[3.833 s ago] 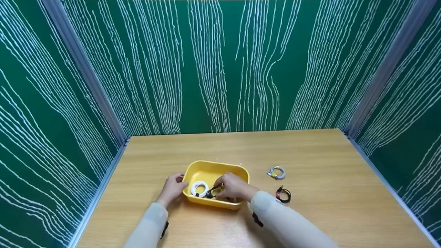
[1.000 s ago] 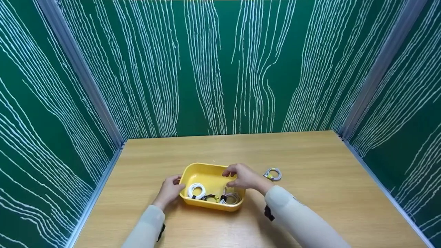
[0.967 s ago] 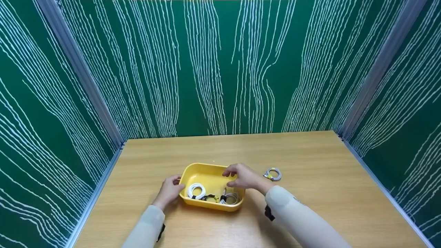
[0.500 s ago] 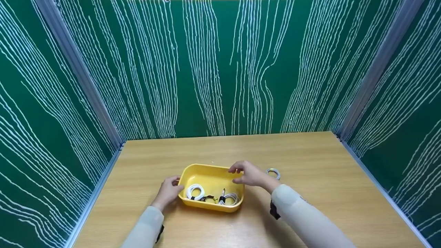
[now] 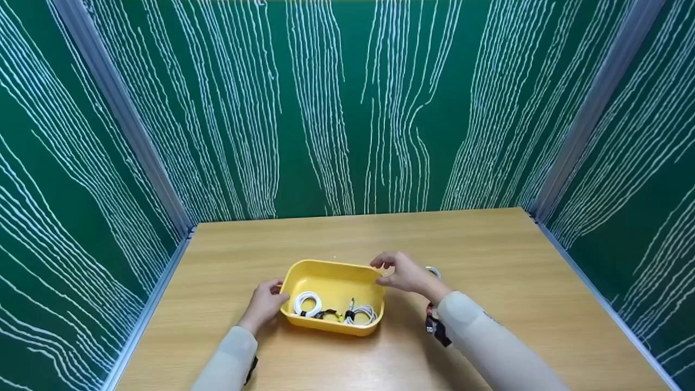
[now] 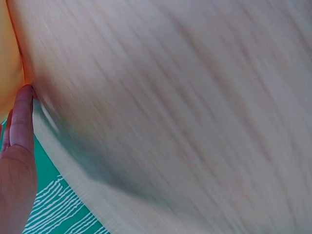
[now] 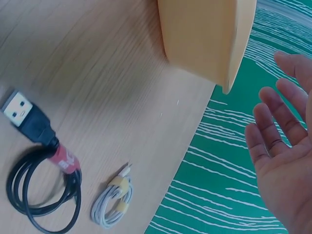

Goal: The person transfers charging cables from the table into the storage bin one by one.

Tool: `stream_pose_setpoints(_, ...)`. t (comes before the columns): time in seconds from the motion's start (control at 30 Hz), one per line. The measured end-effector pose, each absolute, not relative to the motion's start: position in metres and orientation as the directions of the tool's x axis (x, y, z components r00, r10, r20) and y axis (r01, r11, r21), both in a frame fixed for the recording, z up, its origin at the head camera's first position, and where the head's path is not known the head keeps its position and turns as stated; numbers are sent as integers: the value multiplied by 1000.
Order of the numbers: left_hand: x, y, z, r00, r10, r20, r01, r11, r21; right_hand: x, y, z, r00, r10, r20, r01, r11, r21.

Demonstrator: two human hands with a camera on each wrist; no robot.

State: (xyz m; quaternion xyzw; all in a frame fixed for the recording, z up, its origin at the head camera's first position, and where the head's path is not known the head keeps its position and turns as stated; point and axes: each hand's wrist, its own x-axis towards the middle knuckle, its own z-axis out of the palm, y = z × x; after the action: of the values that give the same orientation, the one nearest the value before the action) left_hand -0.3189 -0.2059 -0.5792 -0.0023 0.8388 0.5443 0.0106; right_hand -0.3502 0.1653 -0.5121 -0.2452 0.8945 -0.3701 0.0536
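Observation:
My left hand grips the left rim of a yellow bin, thumb over the edge and fingers outside. In the left wrist view its fingers lie against the bin's outer wall. Inside, along the near side, are a coiled white cable, a dark cable with a yellow part and a thin whitish coiled cable with a black tie. By the right rim hovers my right hand, holding nothing; the right wrist view has its loosely bent fingers apart from the bin.
A black USB cable, coiled with a red band, lies on the wooden table right of the bin. Farther back is a grey coiled cable with yellow ties. Both are partly hidden in the head view. Green patterned panels enclose the table.
Earlier my right hand was inside the bin at a dark cable, which now lies there free. The hand has since drawn back rightward past the rim. My left hand keeps its grip.

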Motion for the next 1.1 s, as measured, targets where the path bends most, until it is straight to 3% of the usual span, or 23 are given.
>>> stream_pose_setpoints(0.77, -322, -209, -583, -1000, -13, -4, -9, 440, 898, -350, 199, -523, -890, -394, 231, -440, 608, -661)
stream_pose_setpoints(1.1, -321, -207, -584, -1000, -12, -17, -20, 441, 897, -349, 211, -529, -916, -359, 178, -377, 622, -687)
